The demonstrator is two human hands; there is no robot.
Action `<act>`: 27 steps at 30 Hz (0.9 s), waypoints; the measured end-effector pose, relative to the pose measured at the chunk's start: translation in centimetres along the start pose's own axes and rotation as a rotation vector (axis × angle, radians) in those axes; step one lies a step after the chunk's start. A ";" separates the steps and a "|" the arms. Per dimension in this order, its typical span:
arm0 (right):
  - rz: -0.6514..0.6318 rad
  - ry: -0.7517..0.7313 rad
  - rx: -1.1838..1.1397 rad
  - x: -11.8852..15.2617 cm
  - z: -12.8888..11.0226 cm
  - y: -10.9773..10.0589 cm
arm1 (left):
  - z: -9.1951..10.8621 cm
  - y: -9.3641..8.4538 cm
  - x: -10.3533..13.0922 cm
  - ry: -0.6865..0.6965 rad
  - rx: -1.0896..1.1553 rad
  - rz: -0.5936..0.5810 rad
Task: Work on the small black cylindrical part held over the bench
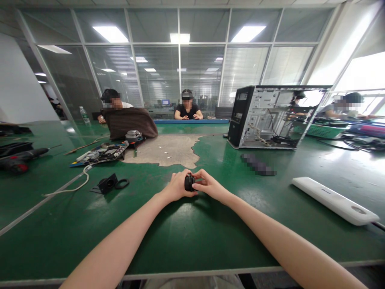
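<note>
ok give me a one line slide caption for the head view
Both hands, left and right, hold a small black part over a green table, an open-sided computer case beyond.

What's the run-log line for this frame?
left hand: holding black part | right hand: gripping same part | table, left: black bracket, black ring
</note>
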State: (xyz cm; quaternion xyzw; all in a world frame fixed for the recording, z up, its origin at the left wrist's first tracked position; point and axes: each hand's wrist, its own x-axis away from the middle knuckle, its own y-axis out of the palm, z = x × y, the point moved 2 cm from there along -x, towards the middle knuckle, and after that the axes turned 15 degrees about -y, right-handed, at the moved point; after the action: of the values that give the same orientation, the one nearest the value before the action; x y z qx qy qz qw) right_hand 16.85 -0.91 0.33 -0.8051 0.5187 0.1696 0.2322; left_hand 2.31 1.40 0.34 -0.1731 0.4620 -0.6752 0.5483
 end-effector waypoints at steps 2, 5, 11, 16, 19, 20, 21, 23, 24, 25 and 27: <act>-0.023 -0.017 -0.029 0.1 -0.3 0.0 | -0.1 0.0 0.0 0.001 0.004 0.000; 0.011 -0.011 -0.005 0.1 -0.5 0.1 | 0.0 0.1 -0.1 -0.004 0.006 -0.003; 0.040 0.051 0.032 0.0 0.2 0.2 | 0.2 -0.1 0.0 -0.024 0.007 -0.011; -0.013 -0.002 -0.008 0.1 -0.1 0.1 | 0.2 -0.1 0.1 -0.022 -0.003 -0.002; -0.019 -0.023 -0.021 0.1 -0.3 0.1 | 0.1 0.0 0.1 -0.006 0.000 0.005; -0.006 -0.020 -0.007 0.1 -0.3 0.2 | 0.1 0.0 0.1 -0.002 0.002 0.007; 0.007 -0.015 0.011 0.0 -0.3 0.2 | 0.1 0.0 0.0 -0.001 0.002 0.008; 0.024 -0.003 0.039 0.0 -0.1 0.2 | 0.2 -0.1 0.1 -0.008 0.000 0.006; 0.031 0.008 0.047 -0.1 0.0 0.2 | 0.2 -0.1 0.1 -0.012 -0.001 0.002; 0.038 0.022 0.054 -0.1 0.2 0.2 | 0.3 -0.2 0.1 -0.014 -0.003 -0.004; 0.048 0.051 0.059 -0.1 0.4 0.1 | 0.4 -0.2 0.1 -0.012 -0.004 -0.011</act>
State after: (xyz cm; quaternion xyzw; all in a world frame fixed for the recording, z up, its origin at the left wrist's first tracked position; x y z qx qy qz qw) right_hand 16.67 -0.69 0.06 -0.7892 0.5485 0.1392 0.2386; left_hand 2.42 1.12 0.69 -0.1809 0.4591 -0.6762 0.5470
